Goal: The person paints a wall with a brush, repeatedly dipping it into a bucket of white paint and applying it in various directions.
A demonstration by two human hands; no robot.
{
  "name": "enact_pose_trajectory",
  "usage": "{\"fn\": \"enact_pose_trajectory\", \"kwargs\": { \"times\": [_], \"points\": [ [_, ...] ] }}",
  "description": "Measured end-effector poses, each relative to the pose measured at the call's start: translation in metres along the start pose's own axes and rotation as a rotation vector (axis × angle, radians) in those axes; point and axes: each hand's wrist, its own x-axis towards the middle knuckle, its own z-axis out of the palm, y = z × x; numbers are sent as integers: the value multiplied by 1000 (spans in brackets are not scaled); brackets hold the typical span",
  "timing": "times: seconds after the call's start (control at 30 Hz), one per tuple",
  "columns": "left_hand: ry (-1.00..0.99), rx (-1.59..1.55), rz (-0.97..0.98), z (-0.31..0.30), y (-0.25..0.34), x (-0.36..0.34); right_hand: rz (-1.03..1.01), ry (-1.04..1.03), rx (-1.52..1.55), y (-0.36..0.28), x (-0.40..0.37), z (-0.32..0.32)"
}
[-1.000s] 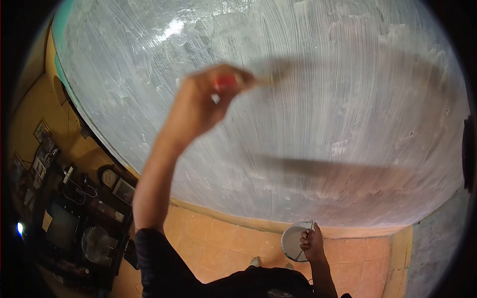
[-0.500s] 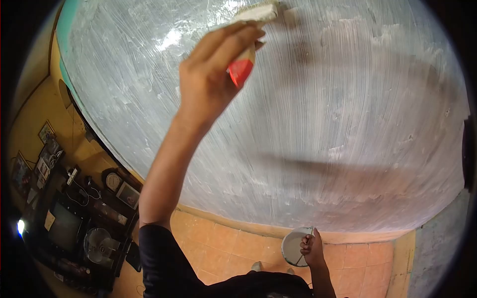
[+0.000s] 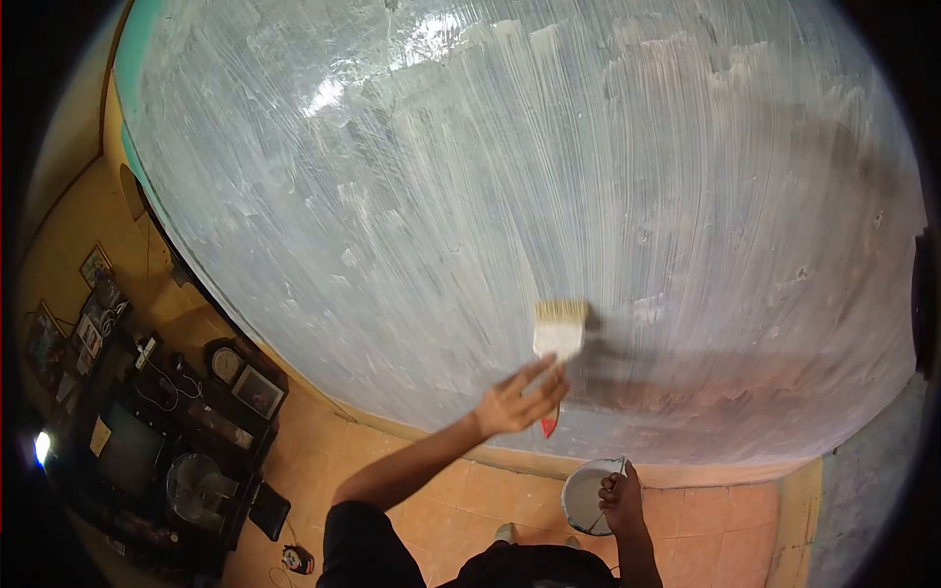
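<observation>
Lower left — a dark cabinet [image 3: 157, 534] with a TV [image 3: 123, 446], 1 fan [image 3: 191, 487], 1 clock [image 3: 227, 365]; orange floor tiles [image 3: 441, 500].

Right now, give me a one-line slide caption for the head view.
Left hand holds brush against the streaked wall, low down; right hand grips a pail of paint.
</observation>
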Motion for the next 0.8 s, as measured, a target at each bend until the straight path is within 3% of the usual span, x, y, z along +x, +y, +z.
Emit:
{"fn": "enact_pose_trajectory", "kwargs": {
  "times": [0.13,0.3,0.4,0.47,0.6,0.8],
  "points": [
    [-185,-254,-102,22,59,-65,12,-18,-3,-3,-5,-5],
    [-260,-407,-152,64,114,-152,10,19,-30,-6,-10,-13],
    [-309,-469,-213,79,122,-165,7,16,-22,-10,-11,-17],
    [-457,-583,-403,83,110,-159,5,6,-20,-8,-9,-19],
    [-457,-615,-573,52,43,-82,29,-16,-4,-4,-2,-27],
    [-443,-642,-549,-63,-88,92,30,-44,14,-6,1,-29]
  ]
}}
